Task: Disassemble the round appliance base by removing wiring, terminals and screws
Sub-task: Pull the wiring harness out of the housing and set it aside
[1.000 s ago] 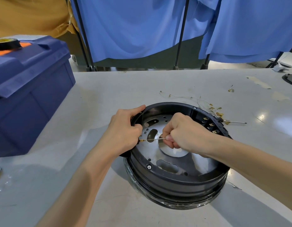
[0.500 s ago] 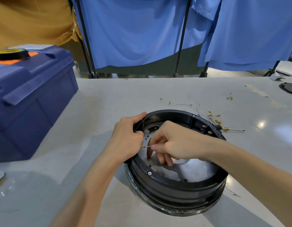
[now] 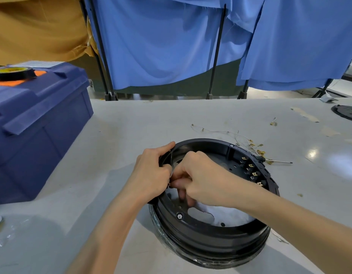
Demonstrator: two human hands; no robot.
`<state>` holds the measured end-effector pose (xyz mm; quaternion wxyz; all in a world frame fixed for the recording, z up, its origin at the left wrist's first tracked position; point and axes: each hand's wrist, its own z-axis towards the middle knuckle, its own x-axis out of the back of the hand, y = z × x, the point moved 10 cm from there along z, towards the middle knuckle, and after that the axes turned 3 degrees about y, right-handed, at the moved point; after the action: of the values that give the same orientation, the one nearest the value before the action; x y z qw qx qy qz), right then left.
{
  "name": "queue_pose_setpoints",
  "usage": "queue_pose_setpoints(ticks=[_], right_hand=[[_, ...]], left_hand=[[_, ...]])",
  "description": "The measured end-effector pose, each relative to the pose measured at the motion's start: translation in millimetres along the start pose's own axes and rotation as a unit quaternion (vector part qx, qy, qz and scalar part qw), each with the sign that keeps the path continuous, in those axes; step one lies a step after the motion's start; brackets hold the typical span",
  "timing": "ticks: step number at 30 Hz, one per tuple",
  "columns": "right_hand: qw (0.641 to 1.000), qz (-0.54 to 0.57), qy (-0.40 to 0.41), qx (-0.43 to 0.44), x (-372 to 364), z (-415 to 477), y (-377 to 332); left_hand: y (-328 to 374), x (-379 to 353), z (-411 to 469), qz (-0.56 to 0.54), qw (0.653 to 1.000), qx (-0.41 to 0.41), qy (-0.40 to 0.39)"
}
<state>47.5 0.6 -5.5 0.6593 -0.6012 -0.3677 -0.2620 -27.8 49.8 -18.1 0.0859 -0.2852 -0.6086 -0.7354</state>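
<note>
Black base point(image 3: 210, 244): left hand point(image 3: 151, 173) grips its rim, right hand point(image 3: 202, 180) pinches brass terminal point(image 3: 169, 184); best pull straight, w/o twisting.

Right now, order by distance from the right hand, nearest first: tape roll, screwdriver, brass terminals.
1. brass terminals, inside the base, right side.
2. screwdriver, on the table past the base.
3. tape roll, on the blue box, far left.

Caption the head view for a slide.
Left hand grips the round black base at its rim; right hand works inside it.
</note>
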Motion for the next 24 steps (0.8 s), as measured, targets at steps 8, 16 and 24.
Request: queue_pose_setpoints(ticks=[8, 16, 24], right_hand=[[0.977, -0.174, 0.024, 0.121, 1, -5, -24], [0.972, -0.183, 0.033, 0.146, -1, -7, -27], [0.949, -0.27, 0.084, 0.142, 0, -2, -26]], left_hand=[[-2, 1, 1, -0.01, 1.0, -0.003, 0.01], [-3, 1, 3, -0.012, 1.0, -0.004, 0.011], [-2, 2, 2, -0.007, 1.0, -0.005, 0.007]])
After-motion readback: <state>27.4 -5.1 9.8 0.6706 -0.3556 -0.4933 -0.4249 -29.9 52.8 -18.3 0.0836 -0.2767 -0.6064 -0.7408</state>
